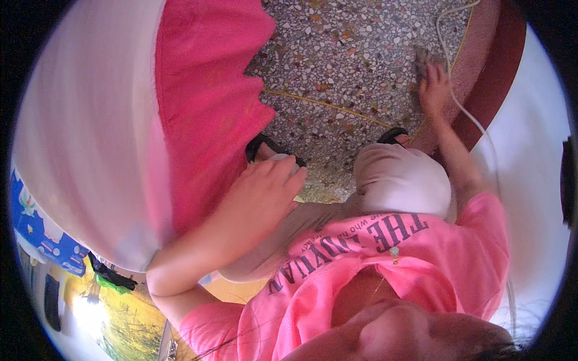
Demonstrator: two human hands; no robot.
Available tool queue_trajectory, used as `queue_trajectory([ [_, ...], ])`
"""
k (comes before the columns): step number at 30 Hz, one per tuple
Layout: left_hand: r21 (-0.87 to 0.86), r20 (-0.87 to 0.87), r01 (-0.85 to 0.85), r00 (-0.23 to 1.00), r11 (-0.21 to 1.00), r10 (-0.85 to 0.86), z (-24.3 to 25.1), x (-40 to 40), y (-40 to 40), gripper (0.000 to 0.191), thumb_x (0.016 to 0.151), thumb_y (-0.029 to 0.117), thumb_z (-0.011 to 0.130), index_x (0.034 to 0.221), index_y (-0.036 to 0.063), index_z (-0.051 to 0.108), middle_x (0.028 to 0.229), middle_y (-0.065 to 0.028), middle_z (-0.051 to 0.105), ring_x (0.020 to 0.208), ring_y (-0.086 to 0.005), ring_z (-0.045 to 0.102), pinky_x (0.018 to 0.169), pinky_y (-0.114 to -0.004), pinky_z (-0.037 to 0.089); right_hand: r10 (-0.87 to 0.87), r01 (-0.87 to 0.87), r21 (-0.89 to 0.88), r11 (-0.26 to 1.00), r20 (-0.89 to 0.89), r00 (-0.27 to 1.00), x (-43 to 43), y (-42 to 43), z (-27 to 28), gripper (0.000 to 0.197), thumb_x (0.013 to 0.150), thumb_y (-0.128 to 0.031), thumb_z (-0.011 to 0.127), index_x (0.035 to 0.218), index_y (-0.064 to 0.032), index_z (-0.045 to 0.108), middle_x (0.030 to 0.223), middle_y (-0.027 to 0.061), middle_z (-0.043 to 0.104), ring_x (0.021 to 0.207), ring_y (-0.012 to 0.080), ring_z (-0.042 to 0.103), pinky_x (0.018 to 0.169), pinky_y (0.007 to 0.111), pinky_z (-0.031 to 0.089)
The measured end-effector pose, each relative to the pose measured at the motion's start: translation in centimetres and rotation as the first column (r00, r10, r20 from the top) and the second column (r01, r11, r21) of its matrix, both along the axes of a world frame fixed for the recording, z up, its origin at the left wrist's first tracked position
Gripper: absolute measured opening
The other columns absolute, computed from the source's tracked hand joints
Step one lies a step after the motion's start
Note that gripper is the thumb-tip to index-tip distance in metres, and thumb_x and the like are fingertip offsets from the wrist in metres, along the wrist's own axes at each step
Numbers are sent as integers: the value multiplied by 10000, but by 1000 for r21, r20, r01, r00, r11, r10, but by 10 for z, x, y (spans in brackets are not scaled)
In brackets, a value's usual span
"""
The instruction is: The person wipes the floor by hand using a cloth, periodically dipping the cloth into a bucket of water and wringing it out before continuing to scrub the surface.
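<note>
My right hand (pixel 434 88) reaches down to the speckled terrazzo floor (pixel 334 58), its fingers on a crumpled grey cloth (pixel 423 61) beside a pale cable (pixel 445 43). Nearer to my body, my left hand (pixel 271 185) is palm down with bent fingers, over my left leg. Something whitish (pixel 282 157) shows at its fingertips; what it is, and whether the hand grips it, is unclear. I am crouching in light trousers (pixel 406 180) and dark open-toed footwear (pixel 393 134).
At the left hangs a bright pink cloth (pixel 207 108) beside a large, pale, smooth surface (pixel 99 113). The cable runs along a dark red skirting (pixel 501 76) and up the white wall (pixel 533 171). A blue printed package (pixel 45 239) is at the lower left.
</note>
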State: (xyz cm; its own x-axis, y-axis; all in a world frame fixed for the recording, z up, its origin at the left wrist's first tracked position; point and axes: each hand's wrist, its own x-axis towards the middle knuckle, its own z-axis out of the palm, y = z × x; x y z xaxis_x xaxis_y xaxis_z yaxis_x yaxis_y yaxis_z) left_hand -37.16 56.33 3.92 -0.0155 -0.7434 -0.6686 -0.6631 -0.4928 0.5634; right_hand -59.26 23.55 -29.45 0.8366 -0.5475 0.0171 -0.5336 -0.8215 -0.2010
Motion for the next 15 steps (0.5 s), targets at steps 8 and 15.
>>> queue_trajectory([
  [8, 21, -28, -3, 1000, 1000, 3, -6, -5, -5, 471, 788, 184, 607, 1204, 2, 478, 1186, -178, 481, 1067, -348, 481, 917, -422, 399, 325, -384, 380, 842, 211, 922, 54, 175, 5, 354, 730, -47, 584, 1074, -131, 592, 1181, 98, 529, 1013, 334, 507, 882, 431, 376],
  [15, 6, 89, 21, 996, 1000, -22, -14, -11, 8, 388, 772, 137, 534, 1131, -10, 525, 1139, -163, 520, 1026, -291, 510, 880, -395, 415, 355, -513, 223, 829, 499, 791, 239, 71, -7, 272, 808, -101, 536, 1075, -110, 582, 1081, 135, 559, 1036, 336, 497, 875, 471, 389],
])
